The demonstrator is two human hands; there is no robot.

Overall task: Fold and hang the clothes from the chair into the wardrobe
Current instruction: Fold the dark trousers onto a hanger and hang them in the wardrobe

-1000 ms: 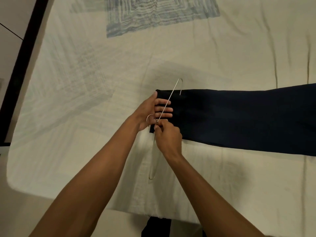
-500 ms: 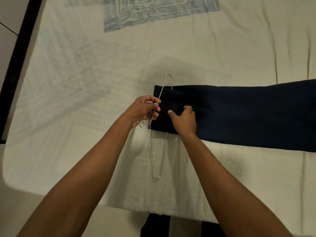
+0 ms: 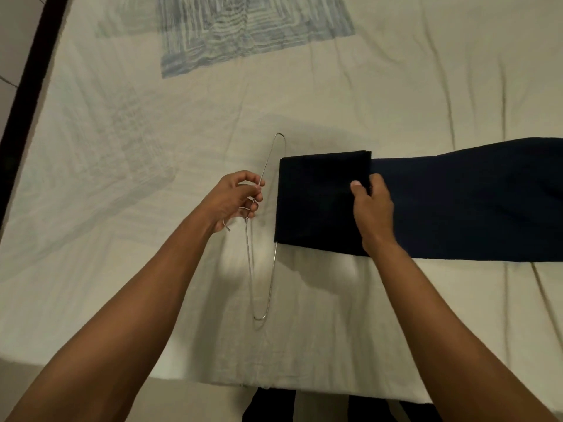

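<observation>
Dark navy trousers (image 3: 457, 202) lie stretched across the bed, running off the right edge. Their left end is folded back over itself into a flap (image 3: 320, 202). My right hand (image 3: 373, 208) pinches the flap's free edge, thumb on top. A thin metal wire hanger (image 3: 268, 269) lies just left of the fold; its bar disappears under the folded edge. My left hand (image 3: 236, 199) grips the hanger at its neck, near the hook, fingers curled round the wire.
The bed is covered with a wrinkled cream sheet (image 3: 335, 95) bearing a blue striped square print (image 3: 253, 28). A dark bed frame edge (image 3: 30, 71) runs along the left. The bed's near edge lies just below my forearms, with dark cloth (image 3: 268, 406) beneath.
My right hand left the hanger, took the trouser end and drew it rightward over the bar into a folded flap. My left hand shifted left, gripping the hanger's neck.
</observation>
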